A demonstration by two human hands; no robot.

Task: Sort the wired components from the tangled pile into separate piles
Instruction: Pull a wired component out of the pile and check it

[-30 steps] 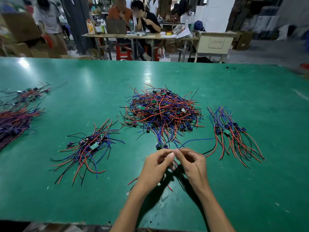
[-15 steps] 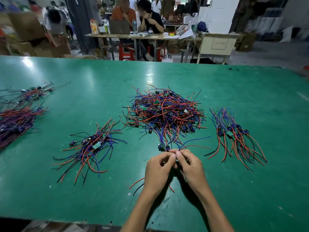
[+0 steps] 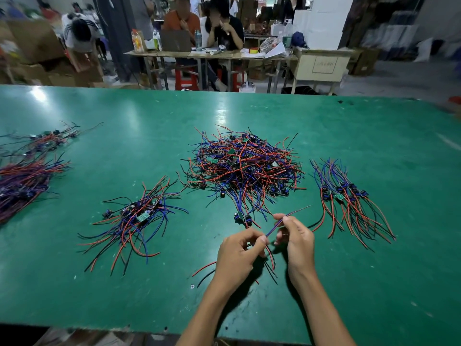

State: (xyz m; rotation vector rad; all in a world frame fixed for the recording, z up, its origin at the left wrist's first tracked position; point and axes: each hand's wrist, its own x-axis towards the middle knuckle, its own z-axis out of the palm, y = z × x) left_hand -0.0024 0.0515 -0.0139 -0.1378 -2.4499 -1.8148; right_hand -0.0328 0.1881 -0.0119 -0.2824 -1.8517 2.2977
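Note:
A tangled pile (image 3: 243, 164) of red, blue and black wired components with small green boards lies mid-table. One sorted pile (image 3: 136, 219) lies to its left, another sorted pile (image 3: 349, 199) to its right. In front of the tangle, my left hand (image 3: 239, 255) and my right hand (image 3: 296, 238) both pinch one wired component (image 3: 278, 224). Its blue and red leads stretch between my fingers and stick out past my right hand toward the upper right. More of its red and black wires hang below my left hand onto the table.
The green table (image 3: 374, 283) has two more wire bundles (image 3: 27, 178) at its far left edge. Beyond the far edge, people sit at a cluttered bench (image 3: 212, 54) among cardboard boxes. The near table edge runs just under my forearms.
My hands were pressed together; now they have drawn apart, the right one moving right and up, pulling the leads out straight between them. The piles lie as before.

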